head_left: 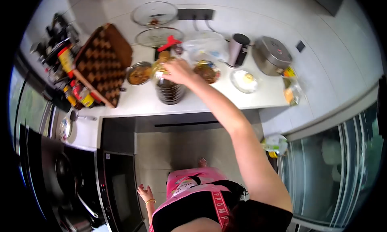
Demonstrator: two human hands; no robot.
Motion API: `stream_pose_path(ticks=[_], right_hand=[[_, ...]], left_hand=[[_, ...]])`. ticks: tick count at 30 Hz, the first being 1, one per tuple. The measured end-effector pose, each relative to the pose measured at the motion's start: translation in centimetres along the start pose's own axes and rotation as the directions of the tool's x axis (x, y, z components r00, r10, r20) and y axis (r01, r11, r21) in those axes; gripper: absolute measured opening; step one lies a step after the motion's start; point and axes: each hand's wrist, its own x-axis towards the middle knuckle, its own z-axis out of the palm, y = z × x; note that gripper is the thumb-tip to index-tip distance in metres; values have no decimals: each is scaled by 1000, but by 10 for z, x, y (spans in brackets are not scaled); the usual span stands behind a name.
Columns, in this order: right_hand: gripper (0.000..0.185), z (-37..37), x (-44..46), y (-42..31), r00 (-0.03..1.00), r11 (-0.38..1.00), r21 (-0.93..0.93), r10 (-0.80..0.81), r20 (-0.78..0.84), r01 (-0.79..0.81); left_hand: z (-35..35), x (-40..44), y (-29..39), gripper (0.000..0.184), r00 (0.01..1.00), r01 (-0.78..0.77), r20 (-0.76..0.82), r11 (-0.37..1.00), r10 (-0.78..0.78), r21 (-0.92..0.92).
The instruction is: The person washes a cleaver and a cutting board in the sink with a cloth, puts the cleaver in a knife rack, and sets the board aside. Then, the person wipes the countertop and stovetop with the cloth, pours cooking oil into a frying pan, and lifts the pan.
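Observation:
My right hand (177, 70) is closed round the upper part of a large clear bottle (169, 91), which stands upright on the white counter (193, 106). The bottle has a ribbed lower half and looks dark inside. Left of it is a metal bowl of food (140, 73); on its right, partly behind my wrist, is a patterned plate of food (207, 72). My left hand (145, 193) hangs low beside my body with its fingers apart, holding nothing.
A woven wooden board (102, 60), sauce bottles (82, 93) and utensils crowd the left end. Farther right stand a white plate (244, 81), a kettle (238, 50) and a rice cooker (272, 55). A pan (64, 171) sits on the stove at lower left.

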Motion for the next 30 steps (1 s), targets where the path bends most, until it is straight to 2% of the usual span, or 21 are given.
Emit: stream_pose_path(ticks=[1, 2, 3, 4, 6, 7, 8, 10, 13, 16, 17, 19, 20, 22, 23, 24, 25, 27, 28, 29, 30], right_hand=[[41, -2, -2, 0, 995, 999, 41, -12, -101, 16], [43, -19, -9, -9, 996, 996, 55, 67, -65, -63], [45, -21, -18, -5, 984, 989, 117, 111, -141, -95], [48, -24, -29, 0, 964, 977, 179, 157, -215, -119], [49, -59, -63, -8, 936, 940, 250, 286, -203, -233], [50, -70, -79, -12, 902, 931, 275, 318, -291, -239], [48, -70, -97, -6, 876, 937, 217, 335, -347, -273], [47, -102, -126, -6, 797, 900, 253, 432, -422, -354], [47, -140, -173, 2, 729, 817, 222, 576, -369, -533], [50, -150, -243, 16, 675, 730, 110, 670, -310, -674], [48, -153, -270, 17, 608, 639, 111, 763, -222, -761], [49, -157, -332, 18, 443, 448, 32, 890, -112, -893], [51, -157, -368, 20, 363, 360, -42, 927, -92, -932], [49, -134, -455, 26, 177, 178, -7, 972, -156, -984], [49, -127, -499, 28, 107, 107, -10, 988, -112, -994], [49, -121, -538, 32, 37, 36, -16, 997, -67, -999], [49, -114, -572, 39, 20, 19, -9, 998, -62, -1000], [46, -101, -640, 61, -181, -181, -12, 973, 141, -983], [46, -85, -670, 72, -213, -212, -25, 961, 174, -977], [46, -62, -702, 84, -234, -231, -40, 950, 208, -972], [44, -30, -744, 96, -232, -232, -33, 929, 289, -972]], left_hand=[[-12, 5, 24, 38, 997, 9, 76, 1000, -9, -2], [-16, 15, 40, 37, 990, 19, 139, 1000, -18, -4], [-6, 25, 27, 36, 958, -279, 95, 955, 270, 96], [11, 32, 19, 36, 947, -311, 113, 946, 300, 92], [9, 56, 59, 36, 949, -82, 307, 997, 77, 4], [29, 71, 31, 35, 896, -338, 307, 941, 320, 3], [38, 74, 41, 33, 875, -311, 371, 949, 311, -61], [57, 113, 49, 28, 717, -493, 538, 868, 443, -58], [85, 169, 85, 25, 551, -504, 724, 857, 415, -108], [114, 209, 141, 23, 443, -620, 769, 777, 461, -109], [128, 215, 148, 23, 421, -640, 778, 761, 466, -110], [159, 226, 167, 24, 428, -523, 823, 845, 373, -111], [168, 225, 178, 24, 414, -538, 829, 836, 375, -109], [188, 217, 204, 23, 274, -666, 840, 722, 469, -186], [189, 203, 222, 23, 263, -675, 847, 715, 463, -181], [183, 182, 256, 24, 294, -656, 889, 751, 352, -80], [185, 161, 281, 26, 324, -635, 916, 772, 236, 25], [205, 134, 275, 25, 300, -580, 935, 814, 192, 18], [212, 120, 271, 24, 268, -524, 950, 851, 162, 2], [211, 95, 272, 24, 281, -515, 948, 857, 151, 16], [207, 71, 275, 23, 289, -471, 957, 870, -3, 145]])
